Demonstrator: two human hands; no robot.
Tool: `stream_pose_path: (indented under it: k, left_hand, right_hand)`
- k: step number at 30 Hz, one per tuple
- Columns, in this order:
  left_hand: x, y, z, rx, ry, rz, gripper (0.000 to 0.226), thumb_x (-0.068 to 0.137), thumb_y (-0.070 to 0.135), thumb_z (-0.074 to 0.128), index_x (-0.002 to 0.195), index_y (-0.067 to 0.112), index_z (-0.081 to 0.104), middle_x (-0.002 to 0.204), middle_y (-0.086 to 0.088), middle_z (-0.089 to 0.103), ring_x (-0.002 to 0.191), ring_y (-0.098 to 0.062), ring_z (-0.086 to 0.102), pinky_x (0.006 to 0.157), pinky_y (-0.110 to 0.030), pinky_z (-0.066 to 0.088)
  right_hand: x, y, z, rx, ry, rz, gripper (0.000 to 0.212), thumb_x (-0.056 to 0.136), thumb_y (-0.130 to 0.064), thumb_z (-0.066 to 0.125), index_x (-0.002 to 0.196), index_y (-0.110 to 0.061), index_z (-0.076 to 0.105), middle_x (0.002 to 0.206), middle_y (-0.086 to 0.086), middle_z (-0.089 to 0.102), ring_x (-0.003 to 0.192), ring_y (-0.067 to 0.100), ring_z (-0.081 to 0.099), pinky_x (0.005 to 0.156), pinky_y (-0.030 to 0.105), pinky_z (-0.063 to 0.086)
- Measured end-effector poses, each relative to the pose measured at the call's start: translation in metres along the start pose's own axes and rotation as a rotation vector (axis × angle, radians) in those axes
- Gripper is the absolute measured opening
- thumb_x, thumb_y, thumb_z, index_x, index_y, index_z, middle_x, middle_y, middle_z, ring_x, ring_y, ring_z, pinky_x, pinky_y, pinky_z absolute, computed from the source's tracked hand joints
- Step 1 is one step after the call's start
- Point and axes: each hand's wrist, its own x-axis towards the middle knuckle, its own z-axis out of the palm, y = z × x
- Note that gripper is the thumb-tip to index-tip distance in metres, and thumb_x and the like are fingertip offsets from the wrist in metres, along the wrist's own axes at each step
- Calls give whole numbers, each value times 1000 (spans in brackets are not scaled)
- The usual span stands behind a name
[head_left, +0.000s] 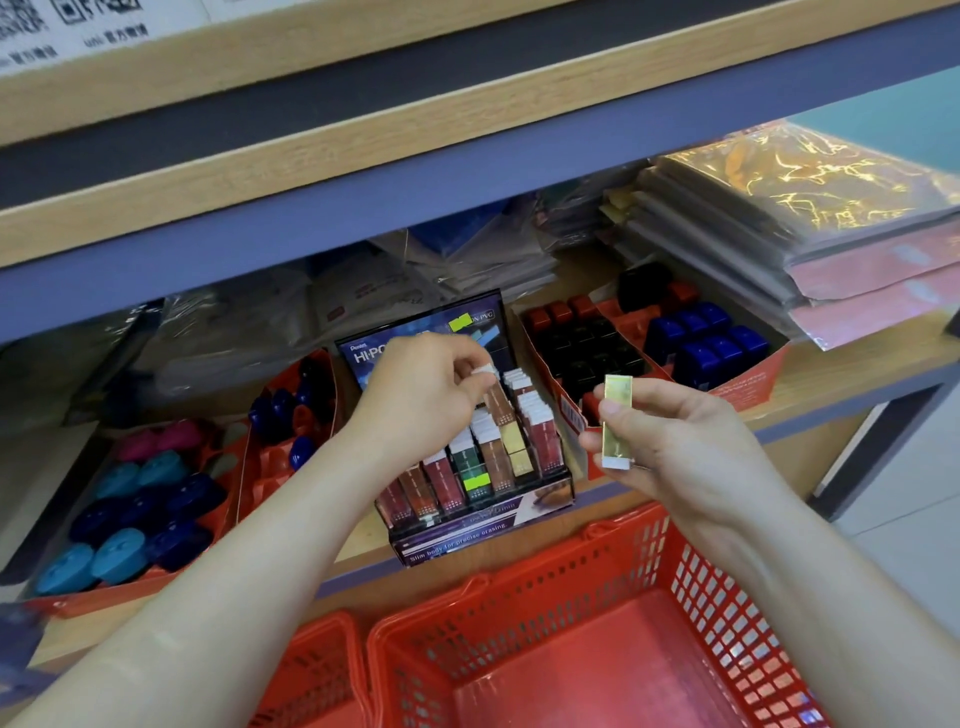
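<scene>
A dark eraser display box (457, 540) stands on the wooden shelf, filled with rows of slim erasers in brown, red, green and gold sleeves. My left hand (426, 395) reaches over the box and pinches the white tip of a brown eraser (497, 400) in a back row. My right hand (680, 441) is to the right of the box and holds a gold-sleeved eraser (617, 421) upright between thumb and fingers, its white end pointing down.
A red shopping basket (649, 587) sits below the shelf edge, with a second red basket (322, 670) to its left. Red trays of blue, teal and pink items (130, 509) and of red, black and blue items (701, 338) flank the box. Stacked packets (779, 218) lie at the back right.
</scene>
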Motion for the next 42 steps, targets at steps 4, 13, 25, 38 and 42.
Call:
stream_pose_path:
  k: [4,13,25,38,42]
  left_hand:
    - [11,-2,-2,-258,122,-78,11,88,22,68,82,31,68,79,15,65,76,0,59,69,-18,47]
    - [24,-1,15,-117,-2,-24,10,90,24,68,95,22,76,87,8,71,83,-7,63,77,-21,50]
    - [34,5,23,-36,-45,86,17,88,28,70,102,19,74,84,8,65,83,-10,61,79,-25,49]
    - [42,0,25,-163,-182,-36,8,81,26,77,84,24,70,77,12,66,72,0,61,67,-18,45]
    - [12,16,1,-358,-128,-52,16,92,35,63,85,25,74,79,11,72,73,0,65,75,-25,54]
  right_hand:
    - [2,1,0,5,-8,-13,15,91,-6,64,106,-8,69,78,3,70,81,22,74,69,33,59]
    - [3,3,-1,-17,-50,-12,15,93,-6,62,105,-12,69,78,4,72,79,21,74,64,29,57]
    - [3,2,0,-11,-72,-2,18,93,-1,60,107,-10,68,83,7,68,76,23,75,58,25,59]
    - [3,1,2,34,-85,-15,20,87,-2,68,105,-9,68,88,23,72,75,28,61,62,24,54]
    - [3,1,4,182,-85,52,13,92,1,60,104,0,64,92,21,74,82,26,74,65,23,60]
